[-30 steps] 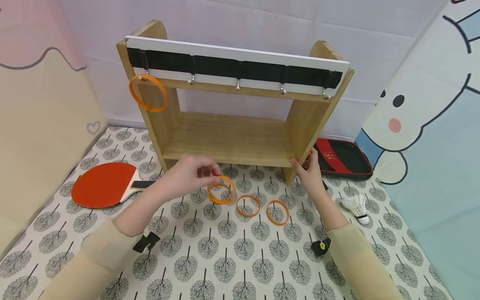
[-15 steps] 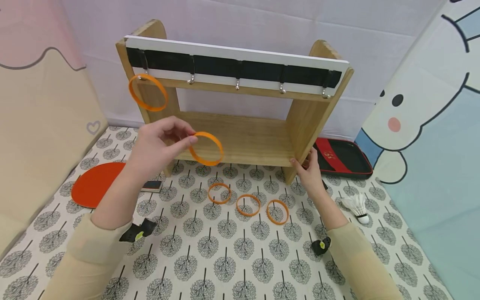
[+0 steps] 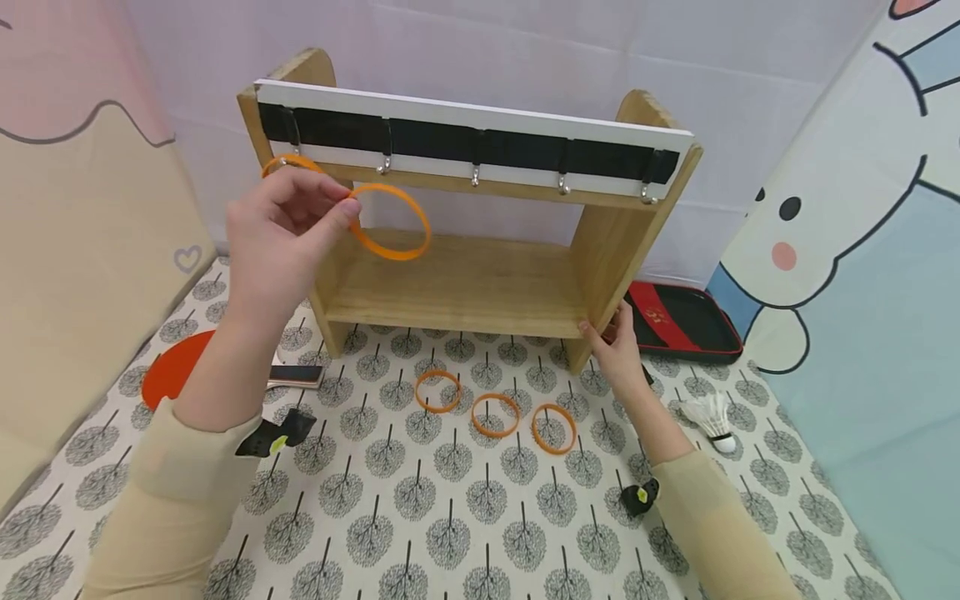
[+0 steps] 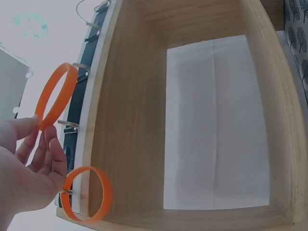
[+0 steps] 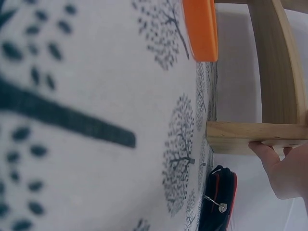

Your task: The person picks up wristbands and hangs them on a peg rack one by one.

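Observation:
My left hand pinches an orange silicone wristband between thumb and fingertips, raised in front of the wooden shelf. In the left wrist view the held wristband stands close to the row of hooks. Another orange wristband hangs on the end hook, partly behind my left hand in the head view. My right hand grips the lower right side panel of the shelf. In the right wrist view, the right hand's thumb lies against the wooden panel.
Three more orange wristbands lie in a row on the tree-print cloth. At left, a red table tennis paddle is partly behind my forearm. A black-and-red case and a white shuttlecock lie at right.
My left hand has lifted the wristband from the cloth, up and left to near the hooks. The right hand keeps its hold on the shelf.

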A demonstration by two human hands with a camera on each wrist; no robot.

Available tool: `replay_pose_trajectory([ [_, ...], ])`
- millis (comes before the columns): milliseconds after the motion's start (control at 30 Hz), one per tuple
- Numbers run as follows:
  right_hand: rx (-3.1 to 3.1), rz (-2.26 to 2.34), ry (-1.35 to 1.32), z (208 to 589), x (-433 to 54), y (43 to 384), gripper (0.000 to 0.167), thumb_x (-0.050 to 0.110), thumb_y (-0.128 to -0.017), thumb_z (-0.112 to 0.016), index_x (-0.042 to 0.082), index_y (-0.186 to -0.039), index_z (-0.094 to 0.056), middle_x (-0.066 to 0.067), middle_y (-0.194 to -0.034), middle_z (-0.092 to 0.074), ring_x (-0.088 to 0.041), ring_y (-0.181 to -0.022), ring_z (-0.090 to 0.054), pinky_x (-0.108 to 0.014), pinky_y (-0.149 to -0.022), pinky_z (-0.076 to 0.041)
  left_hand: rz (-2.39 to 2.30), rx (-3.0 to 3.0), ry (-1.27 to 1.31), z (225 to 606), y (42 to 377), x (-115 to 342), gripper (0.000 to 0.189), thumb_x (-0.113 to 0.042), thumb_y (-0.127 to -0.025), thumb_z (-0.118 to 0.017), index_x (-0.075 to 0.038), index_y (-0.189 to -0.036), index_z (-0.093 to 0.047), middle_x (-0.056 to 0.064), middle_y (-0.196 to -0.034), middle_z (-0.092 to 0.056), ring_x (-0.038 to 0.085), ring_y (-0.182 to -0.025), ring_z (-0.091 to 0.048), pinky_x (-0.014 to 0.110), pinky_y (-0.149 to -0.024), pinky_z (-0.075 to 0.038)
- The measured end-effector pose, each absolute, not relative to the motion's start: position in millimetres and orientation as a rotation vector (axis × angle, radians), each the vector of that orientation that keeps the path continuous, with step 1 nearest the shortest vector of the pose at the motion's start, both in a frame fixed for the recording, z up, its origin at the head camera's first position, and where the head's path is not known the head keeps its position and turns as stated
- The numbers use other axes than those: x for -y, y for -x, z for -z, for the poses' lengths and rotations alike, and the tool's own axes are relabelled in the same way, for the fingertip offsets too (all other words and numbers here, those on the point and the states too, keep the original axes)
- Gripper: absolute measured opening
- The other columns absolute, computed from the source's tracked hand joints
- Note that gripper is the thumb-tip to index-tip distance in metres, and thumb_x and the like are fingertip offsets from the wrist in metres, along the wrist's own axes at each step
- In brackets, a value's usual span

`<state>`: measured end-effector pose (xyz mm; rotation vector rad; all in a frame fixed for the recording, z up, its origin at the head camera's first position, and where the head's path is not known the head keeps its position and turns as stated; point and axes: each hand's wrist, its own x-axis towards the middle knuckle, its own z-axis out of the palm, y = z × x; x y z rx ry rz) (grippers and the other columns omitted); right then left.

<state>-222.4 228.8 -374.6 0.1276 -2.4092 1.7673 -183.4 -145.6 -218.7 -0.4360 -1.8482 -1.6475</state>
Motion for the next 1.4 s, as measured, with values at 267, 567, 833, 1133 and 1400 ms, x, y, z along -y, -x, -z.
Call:
replay_pose_trajectory([
  [267, 2.389, -1.764, -0.155, 375.5, -230.0, 222.3, 0.060, 0.007, -0.096, -0.052, 0.009, -0.144, -0.018, -0.024, -0.140, -0.034, -0.039, -0.124, -0.043, -0.056, -0.095, -0.042, 1.774, 1.654, 0.407, 212.0, 194.8, 148.7, 0.014, -0.005, -0.078, -0.076, 0.000, -0.089, -0.069, 0.004, -0.081, -0.068, 0.017, -0.066, -0.059, 0.019, -0.062, -0.052],
  [567, 2.382, -1.767, -0.156, 372.7, -230.3, 222.4, 0.060, 0.007, -0.096, -0.052, 0.009, -0.144, -0.018, -0.024, -0.140, -0.034, -0.041, -0.124, -0.043, -0.058, -0.096, -0.042, 1.612, 1.741, 0.351, 212.7, 195.7, 144.2, 0.011, -0.002, -0.079, -0.074, 0.002, -0.087, -0.068, -0.001, -0.080, -0.067, 0.013, -0.066, -0.062, 0.016, -0.062, -0.049],
  [833, 2.396, -1.744, -0.151, 372.5, -229.2, 223.1, 0.060, 0.007, -0.096, -0.052, 0.008, -0.144, -0.018, -0.025, -0.141, -0.033, -0.041, -0.125, -0.042, -0.058, -0.096, -0.041, 1.483, 1.864, 0.282, 230.0, 202.0, 145.9, 0.018, -0.008, -0.080, -0.075, 0.002, -0.093, -0.067, -0.010, -0.081, -0.066, 0.009, -0.071, -0.064, 0.016, -0.066, -0.049],
  [1133, 2.391, -1.730, -0.155, 392.8, -239.0, 236.1, 0.062, 0.017, -0.096, -0.055, 0.017, -0.146, -0.018, -0.018, -0.143, -0.035, -0.036, -0.126, -0.043, -0.056, -0.096, -0.042, 1.410, 1.862, 0.263, 236.7, 198.0, 149.7, 0.022, -0.011, -0.080, -0.075, 0.000, -0.097, -0.068, -0.009, -0.084, -0.065, 0.009, -0.073, -0.061, 0.017, -0.065, -0.046],
  [1400, 2.400, -1.721, -0.143, 387.3, -237.1, 231.9, 0.061, 0.016, -0.096, -0.054, 0.014, -0.145, -0.018, -0.020, -0.142, -0.035, -0.038, -0.125, -0.043, -0.057, -0.095, -0.043, 1.258, 1.942, 0.403, 247.6, 181.5, 143.9, 0.023, -0.008, -0.078, -0.077, 0.000, -0.098, -0.069, 0.004, -0.087, -0.068, 0.007, -0.076, -0.057, 0.015, -0.068, -0.043],
])
